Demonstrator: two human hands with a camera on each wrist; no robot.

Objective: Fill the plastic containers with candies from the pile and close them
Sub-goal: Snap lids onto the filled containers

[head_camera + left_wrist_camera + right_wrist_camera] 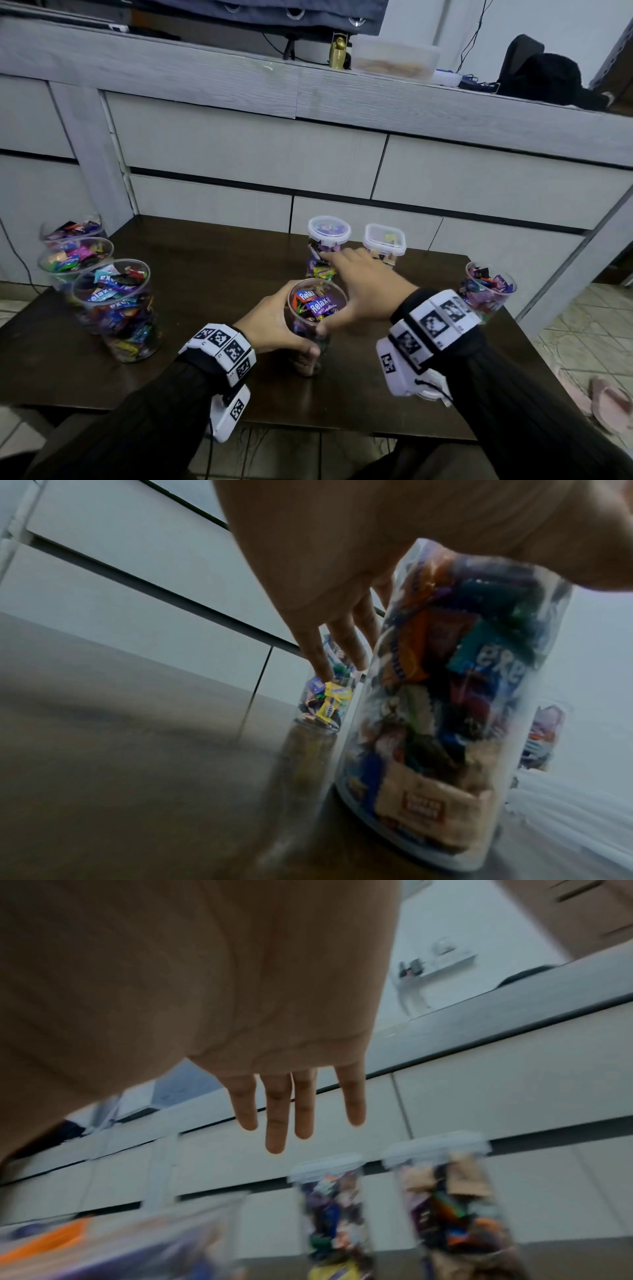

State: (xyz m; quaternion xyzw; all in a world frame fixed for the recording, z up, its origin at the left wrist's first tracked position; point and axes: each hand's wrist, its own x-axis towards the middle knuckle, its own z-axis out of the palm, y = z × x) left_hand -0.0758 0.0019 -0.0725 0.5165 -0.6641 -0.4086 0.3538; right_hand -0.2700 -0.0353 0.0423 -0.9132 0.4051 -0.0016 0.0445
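The open container [313, 322], full of candies [317, 303], stands at the middle of the dark bench [212, 274]. The left hand [274, 322] has its grip curled around it. The right hand [366, 284] hovers just behind, fingers straight, holding nothing, before two lidded containers [329, 240].

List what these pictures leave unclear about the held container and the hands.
- Head view: the held container's lower half is hidden by the left hand's grip.
- Right wrist view: the two lidded containers are motion-blurred; wrappers unreadable.
- Head view: whether the right hand touches the round-lidded container behind it cannot be told.
- No loose lid shows.
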